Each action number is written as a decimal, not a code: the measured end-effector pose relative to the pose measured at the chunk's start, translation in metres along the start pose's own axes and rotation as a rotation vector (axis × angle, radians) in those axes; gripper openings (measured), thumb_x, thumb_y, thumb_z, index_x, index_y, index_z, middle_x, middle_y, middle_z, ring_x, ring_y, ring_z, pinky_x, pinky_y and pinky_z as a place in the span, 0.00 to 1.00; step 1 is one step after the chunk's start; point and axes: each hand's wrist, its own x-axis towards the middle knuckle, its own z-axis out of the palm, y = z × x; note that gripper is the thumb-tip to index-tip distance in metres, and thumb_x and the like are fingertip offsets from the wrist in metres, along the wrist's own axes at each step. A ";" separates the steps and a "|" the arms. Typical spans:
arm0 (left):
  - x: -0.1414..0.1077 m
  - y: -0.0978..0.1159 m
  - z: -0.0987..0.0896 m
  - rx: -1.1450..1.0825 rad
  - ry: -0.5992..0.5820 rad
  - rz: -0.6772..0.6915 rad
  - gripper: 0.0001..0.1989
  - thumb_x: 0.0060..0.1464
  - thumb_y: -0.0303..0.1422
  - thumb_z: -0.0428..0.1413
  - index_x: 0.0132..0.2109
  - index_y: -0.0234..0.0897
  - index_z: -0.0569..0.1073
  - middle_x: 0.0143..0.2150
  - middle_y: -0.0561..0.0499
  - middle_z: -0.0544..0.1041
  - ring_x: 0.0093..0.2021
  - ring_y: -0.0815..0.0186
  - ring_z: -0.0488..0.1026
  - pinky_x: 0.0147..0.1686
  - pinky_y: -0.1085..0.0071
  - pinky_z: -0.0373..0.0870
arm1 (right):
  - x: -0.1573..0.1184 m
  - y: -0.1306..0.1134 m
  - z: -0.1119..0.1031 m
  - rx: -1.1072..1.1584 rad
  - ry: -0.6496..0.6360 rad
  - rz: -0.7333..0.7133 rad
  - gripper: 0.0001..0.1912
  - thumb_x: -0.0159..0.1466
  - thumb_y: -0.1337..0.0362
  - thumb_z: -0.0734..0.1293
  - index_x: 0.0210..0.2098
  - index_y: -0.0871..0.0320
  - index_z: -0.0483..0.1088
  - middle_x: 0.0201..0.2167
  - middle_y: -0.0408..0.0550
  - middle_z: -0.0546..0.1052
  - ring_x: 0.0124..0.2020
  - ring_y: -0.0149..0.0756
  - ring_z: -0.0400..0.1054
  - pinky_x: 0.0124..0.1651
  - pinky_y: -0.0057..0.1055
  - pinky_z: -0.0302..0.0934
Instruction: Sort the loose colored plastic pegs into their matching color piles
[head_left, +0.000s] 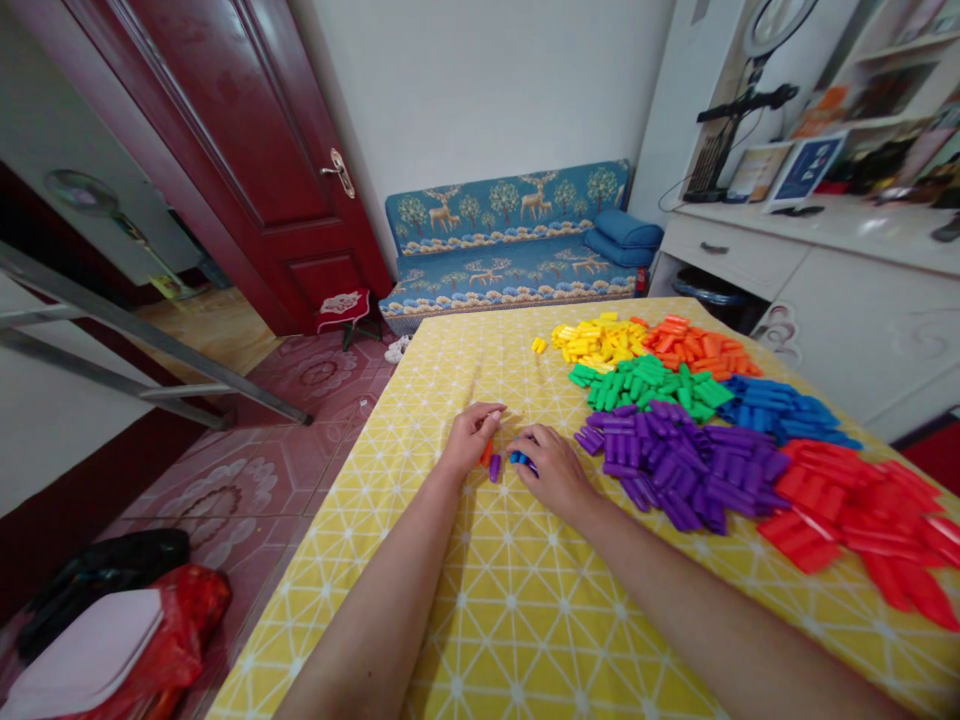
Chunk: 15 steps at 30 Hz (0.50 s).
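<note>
Head view: from my remote seat, the purple piece (494, 468) lies on the yellow cloth (510, 600) between the two hands, its long axis running roughly away from the wearer. An orange piece (487, 454) sits just beside it, by the left hand (471, 432), fingers loosely curled; grip can't be told. Right hand (553, 468): fingers bent over a blue piece (517, 457), right of the purple one; held or merely covered, I can't tell. Nearer hand: too close to call. Purple heap (682, 465) farther right.
</note>
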 end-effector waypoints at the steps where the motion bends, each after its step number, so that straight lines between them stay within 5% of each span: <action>1: 0.000 0.000 0.000 -0.004 0.003 -0.002 0.16 0.58 0.38 0.53 0.46 0.33 0.77 0.46 0.42 0.77 0.38 0.65 0.75 0.38 0.69 0.73 | 0.000 -0.002 -0.001 -0.010 0.016 0.005 0.14 0.57 0.71 0.67 0.43 0.54 0.73 0.42 0.49 0.72 0.45 0.39 0.65 0.49 0.38 0.61; 5: 0.000 -0.002 -0.001 -0.010 0.000 -0.012 0.17 0.58 0.40 0.54 0.47 0.33 0.78 0.45 0.42 0.78 0.36 0.64 0.76 0.37 0.69 0.73 | 0.005 -0.006 -0.019 0.018 0.147 -0.003 0.17 0.57 0.68 0.68 0.46 0.54 0.71 0.44 0.49 0.74 0.47 0.41 0.67 0.51 0.39 0.61; 8: 0.001 -0.006 -0.002 -0.018 0.003 -0.026 0.18 0.58 0.41 0.53 0.47 0.34 0.78 0.45 0.42 0.78 0.36 0.64 0.76 0.37 0.69 0.73 | 0.014 0.016 -0.056 0.004 0.285 -0.004 0.15 0.59 0.65 0.67 0.46 0.55 0.71 0.45 0.48 0.76 0.48 0.40 0.68 0.53 0.39 0.61; 15: 0.002 -0.012 -0.001 -0.015 0.005 -0.022 0.19 0.57 0.43 0.54 0.46 0.35 0.78 0.45 0.43 0.78 0.38 0.63 0.76 0.37 0.70 0.73 | 0.008 0.161 -0.179 -0.367 0.391 0.436 0.17 0.56 0.58 0.68 0.44 0.56 0.72 0.42 0.58 0.77 0.43 0.52 0.70 0.45 0.48 0.62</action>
